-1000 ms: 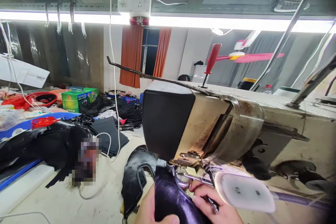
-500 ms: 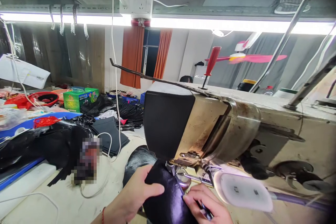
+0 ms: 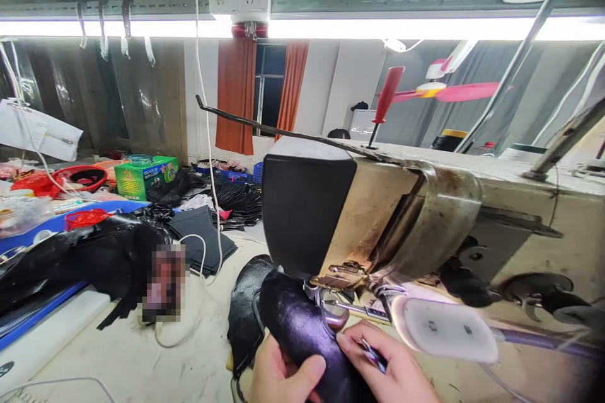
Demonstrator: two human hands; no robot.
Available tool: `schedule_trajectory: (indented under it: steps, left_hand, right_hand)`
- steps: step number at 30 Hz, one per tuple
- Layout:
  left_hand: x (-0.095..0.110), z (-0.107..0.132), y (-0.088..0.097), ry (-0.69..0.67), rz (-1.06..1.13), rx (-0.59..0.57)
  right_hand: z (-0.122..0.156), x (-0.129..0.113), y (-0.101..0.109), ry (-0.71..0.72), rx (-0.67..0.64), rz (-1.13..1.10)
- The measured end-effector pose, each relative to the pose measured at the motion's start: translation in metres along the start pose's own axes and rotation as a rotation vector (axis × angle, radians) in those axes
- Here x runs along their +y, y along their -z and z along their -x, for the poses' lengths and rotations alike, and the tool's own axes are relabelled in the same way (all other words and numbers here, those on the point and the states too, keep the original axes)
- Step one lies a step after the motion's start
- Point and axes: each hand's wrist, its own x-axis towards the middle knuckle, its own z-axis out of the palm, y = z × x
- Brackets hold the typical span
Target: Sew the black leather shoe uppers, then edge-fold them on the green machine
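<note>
A curved, shiny black leather piece (image 3: 309, 327) lies at the needle area of a sewing machine (image 3: 373, 214), its upper edge beside the presser foot (image 3: 312, 293). My left hand (image 3: 283, 368) grips its lower left side, thumb on top and the other fingers partly hidden behind it. On the right edge, just below the foot, my right hand (image 3: 385, 359) pinches the leather between thumb and fingertips. A small dark metal tool (image 3: 374, 354), its kind unclear, is tucked in the right hand's curled fingers. More black leather (image 3: 246, 308) hangs behind and left of the piece.
A lit lamp (image 3: 447, 330) sits right of my right hand. A red-handled screwdriver (image 3: 390, 94) stands on the machine head. Leftward are a white cable (image 3: 203, 252), stacked dark sheets (image 3: 203, 239), black material (image 3: 94, 258) and a green box (image 3: 146, 176).
The leather piece has swung round beside the foot, showing more of its curved upper end. My left hand has slid lower and to the right along it; the right hand keeps its pinch.
</note>
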Motion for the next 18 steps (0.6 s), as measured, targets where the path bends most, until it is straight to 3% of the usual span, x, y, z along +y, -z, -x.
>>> schedule_trajectory:
  steps: [4, 9, 18]
  left_hand:
    - [0.025, -0.003, -0.001, -0.011, -0.019, -0.016]
    - [0.045, -0.009, 0.001, -0.001, -0.04, -0.113]
    - [0.055, -0.021, 0.001, -0.093, -0.058, -0.111]
  right_hand:
    - [-0.003, -0.008, 0.004, -0.078, 0.012, -0.093]
    - [0.001, -0.018, -0.005, -0.122, 0.183, -0.305]
    - [0.001, -0.016, -0.017, -0.168, 0.261, -0.421]
